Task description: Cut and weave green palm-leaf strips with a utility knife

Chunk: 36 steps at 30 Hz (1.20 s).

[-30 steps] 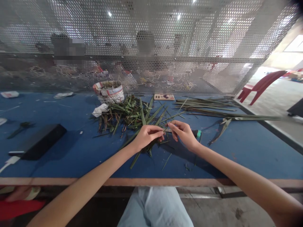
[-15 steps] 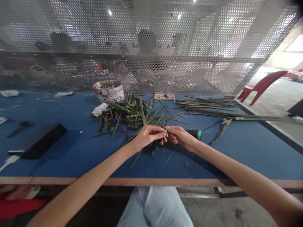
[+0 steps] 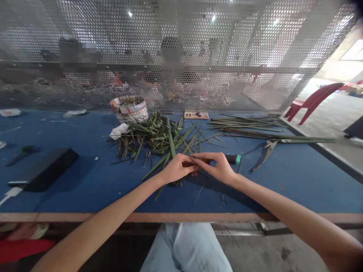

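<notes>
My left hand (image 3: pixel 179 168) and my right hand (image 3: pixel 217 167) meet over the middle of the blue table, both closed with fingertips pinched together. Between them is a thin leaf strip, mostly hidden by my fingers. Just beyond lies a heap of green leaf pieces (image 3: pixel 151 132), with long narrow blades (image 3: pixel 171 140) pointing toward my hands. Behind my right hand a dark-handled tool with a green end (image 3: pixel 234 159) shows in part; its kind cannot be made out.
A paper-covered tub (image 3: pixel 131 109) and a crumpled white tissue (image 3: pixel 119 131) stand by the heap. A phone (image 3: pixel 196 115) lies near the mesh screen (image 3: pixel 227 87). Long leaves (image 3: pixel 246 124) lie at right, a black box-like device (image 3: pixel 51 170) at left. A red chair (image 3: pixel 314 104) stands beyond.
My hands have shifted slightly left and closer together. My right fingers now reach over the left fingertips, and the dark leaf piece beneath them is less visible.
</notes>
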### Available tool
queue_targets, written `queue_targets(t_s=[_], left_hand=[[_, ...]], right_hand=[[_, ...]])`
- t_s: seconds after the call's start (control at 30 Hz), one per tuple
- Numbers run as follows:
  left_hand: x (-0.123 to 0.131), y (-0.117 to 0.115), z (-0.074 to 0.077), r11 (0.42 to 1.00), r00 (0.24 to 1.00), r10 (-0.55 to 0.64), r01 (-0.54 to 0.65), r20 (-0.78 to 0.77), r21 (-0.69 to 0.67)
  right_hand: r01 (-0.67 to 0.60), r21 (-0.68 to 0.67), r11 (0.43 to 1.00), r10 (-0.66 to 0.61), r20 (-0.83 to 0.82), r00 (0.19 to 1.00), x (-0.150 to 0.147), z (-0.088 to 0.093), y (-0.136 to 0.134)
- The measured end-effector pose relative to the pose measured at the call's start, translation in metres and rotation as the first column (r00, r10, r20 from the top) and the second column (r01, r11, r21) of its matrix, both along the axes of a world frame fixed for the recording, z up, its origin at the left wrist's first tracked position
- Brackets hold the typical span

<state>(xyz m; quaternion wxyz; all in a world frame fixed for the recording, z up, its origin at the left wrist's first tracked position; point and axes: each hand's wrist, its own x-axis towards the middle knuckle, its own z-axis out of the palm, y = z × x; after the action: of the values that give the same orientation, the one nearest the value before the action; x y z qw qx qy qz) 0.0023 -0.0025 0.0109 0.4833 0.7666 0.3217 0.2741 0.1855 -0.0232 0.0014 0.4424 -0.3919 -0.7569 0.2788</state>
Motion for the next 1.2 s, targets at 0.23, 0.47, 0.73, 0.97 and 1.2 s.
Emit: queue_targets(t_s=[0.23, 0.47, 0.73, 0.97, 1.2], left_hand=[[-0.003, 0.008, -0.002, 0.987, 0.987, 0.153, -0.155, 0.049, 0.051], [-0.004, 0.009, 0.002, 0.938, 0.909, 0.339, -0.305, 0.242, -0.166], [-0.008, 0.014, 0.004, 0.906, 0.884, 0.316, -0.173, 0.345, -0.387], [-0.007, 0.005, 0.010, 0.943, 0.961, 0.061, 0.032, 0.269, -0.330], [-0.002, -0.002, 0.006, 0.975, 0.992, -0.121, 0.122, 0.016, -0.186]], right_hand=[[-0.137, 0.433, 0.891, 0.009, 0.285, 0.959, 0.000, -0.006, -0.005], [-0.052, 0.385, 0.921, -0.015, 0.170, 0.985, 0.003, -0.001, -0.002], [0.009, -0.163, 0.987, -0.055, -0.278, 0.959, 0.000, 0.003, 0.008], [-0.257, -0.462, 0.849, -0.052, -0.557, 0.829, 0.005, 0.001, 0.019], [-0.189, -0.264, 0.946, 0.112, -0.281, 0.953, 0.000, 0.006, 0.008]])
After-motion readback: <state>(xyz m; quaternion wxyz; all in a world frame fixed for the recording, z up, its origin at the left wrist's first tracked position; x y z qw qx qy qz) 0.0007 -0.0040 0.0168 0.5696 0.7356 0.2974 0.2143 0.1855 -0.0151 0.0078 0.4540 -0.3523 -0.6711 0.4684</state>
